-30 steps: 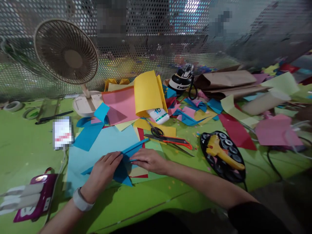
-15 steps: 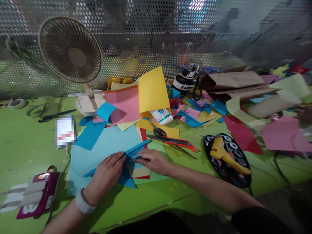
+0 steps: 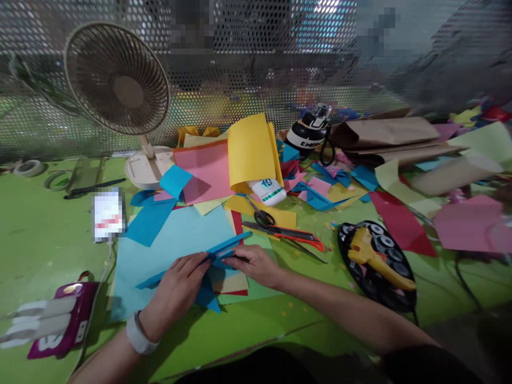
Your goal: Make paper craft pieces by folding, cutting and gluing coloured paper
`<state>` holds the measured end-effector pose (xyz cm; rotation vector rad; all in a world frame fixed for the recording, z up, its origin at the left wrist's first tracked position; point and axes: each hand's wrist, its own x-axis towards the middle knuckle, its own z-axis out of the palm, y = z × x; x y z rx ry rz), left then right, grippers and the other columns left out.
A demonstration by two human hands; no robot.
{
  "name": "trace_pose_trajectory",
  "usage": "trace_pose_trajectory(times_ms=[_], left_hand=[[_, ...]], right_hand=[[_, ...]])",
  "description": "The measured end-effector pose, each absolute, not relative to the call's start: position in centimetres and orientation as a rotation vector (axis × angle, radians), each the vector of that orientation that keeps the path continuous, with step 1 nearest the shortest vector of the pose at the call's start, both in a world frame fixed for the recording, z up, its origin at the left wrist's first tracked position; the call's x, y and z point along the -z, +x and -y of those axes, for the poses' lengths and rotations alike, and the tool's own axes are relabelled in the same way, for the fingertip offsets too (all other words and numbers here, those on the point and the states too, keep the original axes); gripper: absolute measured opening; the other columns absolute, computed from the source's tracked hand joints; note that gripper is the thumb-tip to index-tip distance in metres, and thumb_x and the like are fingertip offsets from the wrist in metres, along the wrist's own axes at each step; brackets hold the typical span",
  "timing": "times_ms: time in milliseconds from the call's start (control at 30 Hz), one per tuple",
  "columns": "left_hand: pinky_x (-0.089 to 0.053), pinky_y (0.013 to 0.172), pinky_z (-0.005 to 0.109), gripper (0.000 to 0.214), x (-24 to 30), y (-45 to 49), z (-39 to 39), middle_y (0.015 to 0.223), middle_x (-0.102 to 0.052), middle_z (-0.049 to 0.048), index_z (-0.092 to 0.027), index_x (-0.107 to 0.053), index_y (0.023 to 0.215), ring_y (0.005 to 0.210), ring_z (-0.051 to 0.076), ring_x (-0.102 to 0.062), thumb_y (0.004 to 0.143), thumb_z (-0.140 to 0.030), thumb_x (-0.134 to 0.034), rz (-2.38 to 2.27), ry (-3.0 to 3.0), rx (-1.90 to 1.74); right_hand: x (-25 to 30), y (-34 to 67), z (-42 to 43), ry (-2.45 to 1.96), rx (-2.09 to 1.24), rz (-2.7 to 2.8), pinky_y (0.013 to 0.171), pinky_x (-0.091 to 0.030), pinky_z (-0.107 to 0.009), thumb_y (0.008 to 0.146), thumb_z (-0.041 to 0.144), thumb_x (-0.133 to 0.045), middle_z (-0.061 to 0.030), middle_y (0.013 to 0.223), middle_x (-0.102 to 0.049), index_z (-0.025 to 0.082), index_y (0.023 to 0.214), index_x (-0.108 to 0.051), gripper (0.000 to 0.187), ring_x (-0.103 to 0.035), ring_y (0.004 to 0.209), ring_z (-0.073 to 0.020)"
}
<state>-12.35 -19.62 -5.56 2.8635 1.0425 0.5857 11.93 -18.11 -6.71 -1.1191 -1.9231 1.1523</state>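
Between my hands is a folded piece of blue paper (image 3: 230, 244), with long narrow arms and a pointed flap hanging toward me. My left hand (image 3: 182, 280) presses on its middle, fingers closed together over the folds. At the paper's right part, my right hand (image 3: 256, 264) pinches a small blue fold between thumb and fingers. Underneath lies a stack of coloured sheets, with a light blue sheet (image 3: 148, 261) on top. Black-handled scissors (image 3: 264, 218) and an orange-and-black utility knife (image 3: 296, 234) rest just beyond my right hand.
A yellow glue gun (image 3: 376, 258) lies on a black oval power strip (image 3: 400, 298) at right. A desk fan (image 3: 156, 165) stands back left, a phone (image 3: 108, 214) and purple power strip (image 3: 80, 304) nearer. Paper scraps and a black bottle (image 3: 306, 133) fill the back.
My right hand has shifted slightly, and the small blue fold at its fingertips looks lifted more. My left hand stays on the paper. The whole view has moved a little.
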Motion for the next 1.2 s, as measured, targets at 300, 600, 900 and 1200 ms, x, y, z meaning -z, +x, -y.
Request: trace_pose_trajectory(times_ms=[300,600,900,1200], left_hand=[[-0.059,0.084,0.04,0.025,4.8,-11.8,19.8,0.118,-0.07,0.011,-0.017,-0.066,0.111,0.101,0.023,-0.068,0.097,-0.02,-0.046,-1.084,2.777,-0.619],[-0.059,0.083,0.042,0.02,4.7,-11.7,19.7,0.115,-0.071,0.0105,-0.018,-0.068,0.105,0.1,0.024,-0.068,0.095,-0.025,-0.052,-1.088,2.703,-0.642],[-0.06,0.085,0.042,0.02,4.5,-11.6,19.8,0.115,-0.07,0.011,-0.015,-0.066,0.107,0.101,0.024,-0.067,0.095,-0.023,-0.052,-1.065,2.703,-0.647],[-0.06,0.085,0.041,0.02,4.3,-11.5,19.8,0.116,-0.07,0.0108,-0.016,-0.066,0.106,0.101,0.023,-0.068,0.096,-0.022,-0.049,-1.057,2.756,-0.646]], right_hand=[[6.6,11.5,18.0,-1.169,-1.425,1.616,0.053,-0.037,-0.022,0.082,0.06,-0.063,0.0043,0.064,-0.052,0.02,0.082,-0.056,0.041,-0.047,0.059,-0.0104],[5.6,11.6,18.1,-1.194,-1.366,1.777,0.056,-0.04,-0.022,0.086,0.051,-0.062,0.0019,0.068,-0.057,0.019,0.08,-0.064,0.033,-0.048,0.063,-0.0117],[6.2,11.4,18.5,-1.214,-1.348,1.685,0.053,-0.037,-0.022,0.084,0.051,-0.064,0.0033,0.063,-0.054,0.02,0.075,-0.06,0.033,-0.045,0.058,-0.0106],[6.0,11.2,18.7,-1.206,-1.283,1.733,0.06,-0.043,-0.023,0.091,0.047,-0.057,0.0009,0.072,-0.063,0.02,0.082,-0.063,0.03,-0.055,0.064,-0.0118]])
